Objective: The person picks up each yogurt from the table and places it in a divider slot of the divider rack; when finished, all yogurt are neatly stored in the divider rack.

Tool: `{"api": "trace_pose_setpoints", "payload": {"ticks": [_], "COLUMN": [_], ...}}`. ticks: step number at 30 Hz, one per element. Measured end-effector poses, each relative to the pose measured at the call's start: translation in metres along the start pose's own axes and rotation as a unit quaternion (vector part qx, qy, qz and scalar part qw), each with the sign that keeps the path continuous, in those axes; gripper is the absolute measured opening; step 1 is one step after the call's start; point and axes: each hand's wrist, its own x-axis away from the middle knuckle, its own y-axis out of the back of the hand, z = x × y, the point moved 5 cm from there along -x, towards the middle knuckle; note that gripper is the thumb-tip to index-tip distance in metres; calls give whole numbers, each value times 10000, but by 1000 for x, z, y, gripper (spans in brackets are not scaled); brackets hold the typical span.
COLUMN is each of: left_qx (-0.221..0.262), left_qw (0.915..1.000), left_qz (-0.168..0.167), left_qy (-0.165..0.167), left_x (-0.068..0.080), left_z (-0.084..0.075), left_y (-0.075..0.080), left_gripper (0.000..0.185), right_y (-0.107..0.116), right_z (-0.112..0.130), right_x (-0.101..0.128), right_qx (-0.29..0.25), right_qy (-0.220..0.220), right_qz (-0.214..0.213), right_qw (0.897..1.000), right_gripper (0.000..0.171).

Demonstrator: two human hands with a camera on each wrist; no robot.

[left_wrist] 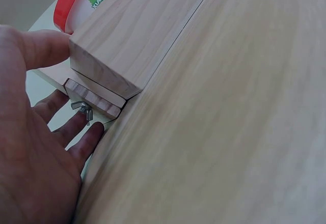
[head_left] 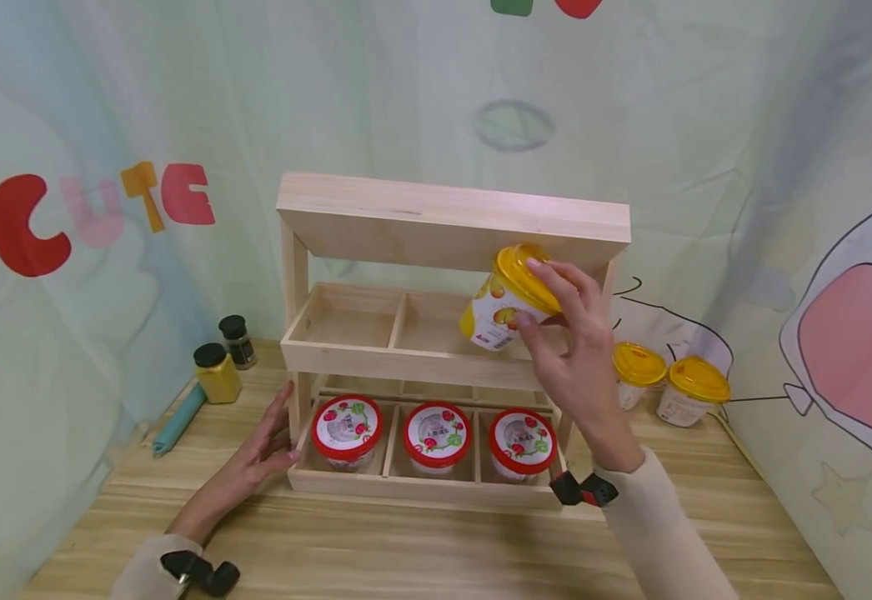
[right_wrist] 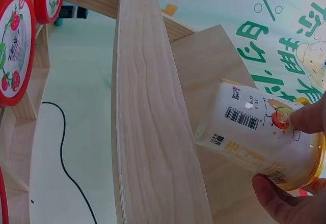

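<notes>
We see the right hand pinching a yellow-lidded cup, tilted base-down-left over the rack's empty upper right compartment, open room just below it under the top board, while the left hand rests flat, fingers straight, against the rack's lower left corner.

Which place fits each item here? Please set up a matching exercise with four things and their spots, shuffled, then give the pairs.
Things:
1. yellow-lidded cup
2. red-lidded cups
3. spice jars
4. left hand

Places:
A. on the table, left of the wooden rack
B. against the rack's lower left corner
C. gripped by the right hand at the middle shelf
D. bottom shelf compartments

Pairs: 1-C, 2-D, 3-A, 4-B
</notes>
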Motion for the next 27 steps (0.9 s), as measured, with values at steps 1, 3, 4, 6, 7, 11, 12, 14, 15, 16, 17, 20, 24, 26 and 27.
{"api": "trace_pose_setpoints", "payload": {"ticks": [1,3,4,6,7,11,12,14,15,16,17,20,24,26,27], "left_qx": [1,31,46,54,53,26,32,28,25,12,6,4,13,3,7], "left_qw": [10000,10000,10000,10000,10000,10000,10000,10000,10000,10000,10000,9999,9999,9999,9999], "left_qz": [13,12,10,20,27,29,30,24,26,39,34,38,37,39,34], "left_qy": [-4,-8,-13,-24,-29,-37,-40,-14,-7,-6,18,102,131,132,138], "left_x": [0,0,0,1,1,1,1,1,1,1,1,1,1,1,1], "left_z": [0,0,0,1,1,1,1,1,1,1,2,2,0,-1,-1], "left_y": [0,0,0,0,0,0,0,0,0,0,0,0,0,0,0], "left_gripper": [101,101,100,101,101,101,101,101,101,101,101,102,102,101,101], "right_y": [-2,-6,-8,-12,-14,-22,-24,-28,-30,-32,-34,-40,-49,-53,-55], "right_z": [1,2,2,4,5,8,9,11,12,13,14,17,20,22,23], "right_x": [0,-1,-2,-2,-2,-2,-1,-1,-1,-1,-1,-2,-4,-6,-7], "right_qx": [-33,-77,-84,-89,-80,10,19,-3,-28,-57,-90,-107,-218,-354,-410], "right_qy": [13,32,42,59,60,73,77,99,124,151,178,284,396,452,481], "right_qz": [16,47,61,101,125,201,221,262,280,298,317,340,367,396,406], "right_qw": [10000,10000,9999,9999,9999,9998,9997,9996,9995,9994,9993,9990,9983,9976,9972], "right_gripper": [54,54,54,54,54,54,54,54,54,54,53,52,52,52,52]}}
